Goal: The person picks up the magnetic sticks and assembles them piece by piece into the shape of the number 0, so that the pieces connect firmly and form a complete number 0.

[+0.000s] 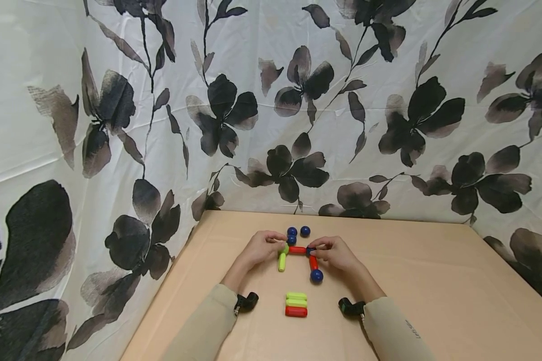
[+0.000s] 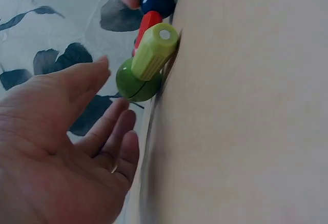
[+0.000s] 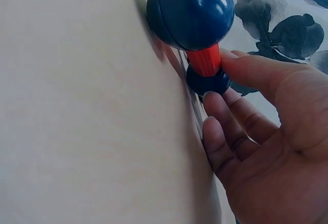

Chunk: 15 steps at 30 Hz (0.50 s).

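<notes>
A chain of toy balls and rods lies on the table between the hands. At its left corner is a green ball (image 2: 137, 79) with a yellow-green rod (image 1: 282, 262) pointing toward me. A red rod (image 1: 297, 250) runs from there to a dark blue ball (image 3: 208, 80) at the right corner. From that corner a second red rod (image 1: 313, 262) leads to a larger blue ball (image 1: 316, 276). My left hand (image 1: 265, 246) is beside the green ball, thumb apart from it and fingertips close at its side. My right hand (image 1: 334, 251) pinches the corner ball between thumb and fingers.
Several loose blue balls (image 1: 305, 231) sit just behind the chain. Nearer me, yellow-green rods (image 1: 296, 299) and a red rod (image 1: 296, 312) lie side by side on the tan table (image 1: 433, 291). A floral cloth (image 1: 253, 125) hangs at the table's back edge.
</notes>
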### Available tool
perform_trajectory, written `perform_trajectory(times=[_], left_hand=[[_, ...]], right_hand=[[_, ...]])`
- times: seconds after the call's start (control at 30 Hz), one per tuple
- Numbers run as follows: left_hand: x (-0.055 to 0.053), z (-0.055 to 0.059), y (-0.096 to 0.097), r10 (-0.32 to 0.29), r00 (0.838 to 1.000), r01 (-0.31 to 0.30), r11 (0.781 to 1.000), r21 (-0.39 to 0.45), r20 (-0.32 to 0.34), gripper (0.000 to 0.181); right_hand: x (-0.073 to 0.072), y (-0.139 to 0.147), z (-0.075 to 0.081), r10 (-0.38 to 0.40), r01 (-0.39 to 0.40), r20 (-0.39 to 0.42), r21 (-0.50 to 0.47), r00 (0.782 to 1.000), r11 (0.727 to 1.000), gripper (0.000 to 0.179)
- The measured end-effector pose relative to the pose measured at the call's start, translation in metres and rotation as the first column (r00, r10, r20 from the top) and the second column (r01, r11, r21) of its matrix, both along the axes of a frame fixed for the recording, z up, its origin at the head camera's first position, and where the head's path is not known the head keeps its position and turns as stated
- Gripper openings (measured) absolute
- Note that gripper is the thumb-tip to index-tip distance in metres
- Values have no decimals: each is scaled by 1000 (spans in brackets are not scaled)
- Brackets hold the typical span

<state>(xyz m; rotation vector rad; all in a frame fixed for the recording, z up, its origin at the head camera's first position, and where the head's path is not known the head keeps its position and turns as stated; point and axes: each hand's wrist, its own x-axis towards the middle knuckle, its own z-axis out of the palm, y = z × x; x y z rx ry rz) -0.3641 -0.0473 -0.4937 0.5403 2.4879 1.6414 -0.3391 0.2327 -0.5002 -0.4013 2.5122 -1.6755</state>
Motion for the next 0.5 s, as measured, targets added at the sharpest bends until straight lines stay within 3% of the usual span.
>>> perform_trajectory(times=[0.2, 0.5], left_hand=[[-6, 5, 18, 19, 999, -20, 1000, -20, -30, 25], [-18, 3, 36, -10, 995, 4, 998, -63, -97, 27]], right_hand=[[0, 1, -2, 6, -6, -9, -9, 1000, 1000, 24], [0, 1, -4, 9, -10, -45, -20, 999, 1000, 23]])
